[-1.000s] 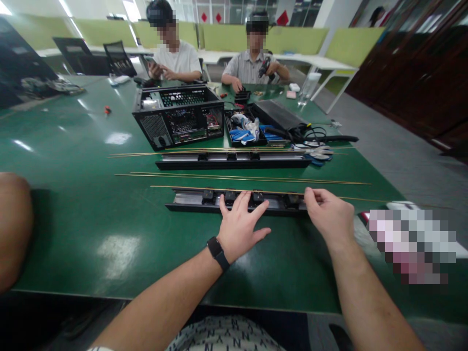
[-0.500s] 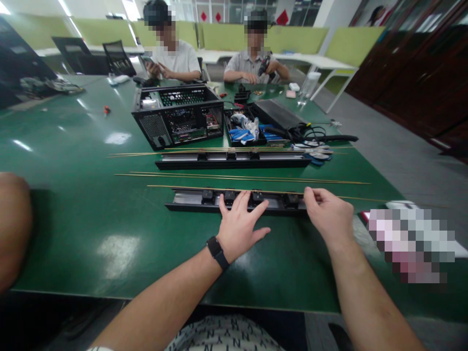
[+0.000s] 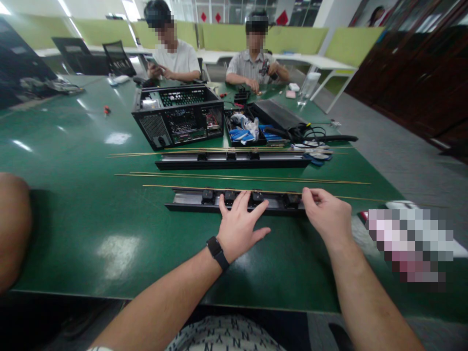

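Right in front of me a black and silver metal channel (image 3: 186, 199) lies lengthwise on the green table, with several small black blocks (image 3: 291, 200) seated in it. Fingers spread, my left hand (image 3: 239, 222) rests over the middle of the channel, its fingertips at the blocks. My right hand (image 3: 327, 210) is closed in a pinch at the channel's right end, on a thin brass-coloured rod (image 3: 171, 186). This rod runs along the channel's far edge and sticks out past both ends. The channel's right end is hidden behind my right hand.
Beyond lie loose rods (image 3: 204, 176) and a second channel (image 3: 234, 165). Farther back stand an open computer case (image 3: 175, 117), a box with gloves (image 3: 244, 129) and black cables (image 3: 310, 134). Two people sit across the table, one holding a power drill (image 3: 264, 67). Someone's arm (image 3: 14, 229) is at the left.
My right hand has slid slightly left along with the rod, whose left end reaches a little farther out. My left hand stays put. Across the table, the drill has shifted.
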Tool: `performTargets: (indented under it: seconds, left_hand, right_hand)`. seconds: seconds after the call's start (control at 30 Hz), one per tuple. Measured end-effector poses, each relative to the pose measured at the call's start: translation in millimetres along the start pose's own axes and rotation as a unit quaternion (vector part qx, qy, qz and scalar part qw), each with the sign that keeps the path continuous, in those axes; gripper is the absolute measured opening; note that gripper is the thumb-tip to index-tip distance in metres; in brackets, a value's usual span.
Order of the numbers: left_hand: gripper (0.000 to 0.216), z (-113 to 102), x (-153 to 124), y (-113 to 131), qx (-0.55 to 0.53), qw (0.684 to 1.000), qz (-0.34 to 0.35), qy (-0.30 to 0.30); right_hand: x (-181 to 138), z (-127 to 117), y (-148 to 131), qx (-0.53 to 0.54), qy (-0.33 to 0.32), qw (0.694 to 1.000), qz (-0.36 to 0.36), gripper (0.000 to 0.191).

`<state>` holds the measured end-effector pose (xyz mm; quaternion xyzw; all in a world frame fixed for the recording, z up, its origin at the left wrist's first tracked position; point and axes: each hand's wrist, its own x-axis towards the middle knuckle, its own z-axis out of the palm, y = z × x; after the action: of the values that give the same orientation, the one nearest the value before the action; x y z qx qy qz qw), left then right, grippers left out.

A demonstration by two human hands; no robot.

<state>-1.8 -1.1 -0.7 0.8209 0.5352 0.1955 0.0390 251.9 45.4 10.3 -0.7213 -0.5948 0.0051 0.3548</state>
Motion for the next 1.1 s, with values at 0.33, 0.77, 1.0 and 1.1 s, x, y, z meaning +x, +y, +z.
performTargets:
  seconds: [0.33,0.77,1.0,1.1]
  left_hand:
    - [0.066,-0.4,-0.1,-0.1,0.0,1.0,0.0,-0.002]
    - [0.067,0.1,0.0,0.1,-0.001,1.0,-0.002,-0.001]
    - [0.066,0.4,0.0,-0.2,0.004,1.0,0.0,0.0]
    - [0.066,0.8,-0.4,-0.7,0.004,1.0,0.001,0.002]
  right_hand:
    - [-0.9,-0.7,-1.3,0.003,0.003,1.0,-0.005,0.042]
    - [-0.1,0.6,-0.7,0.003,-0.003,1.0,-0.011,0.042]
    - [-0.9,1.6,1.1,0.014,-0.006,1.0,-0.018,0.039]
    - [-0.2,0.7,1.7,0.01,0.002,1.0,0.001,0.042]
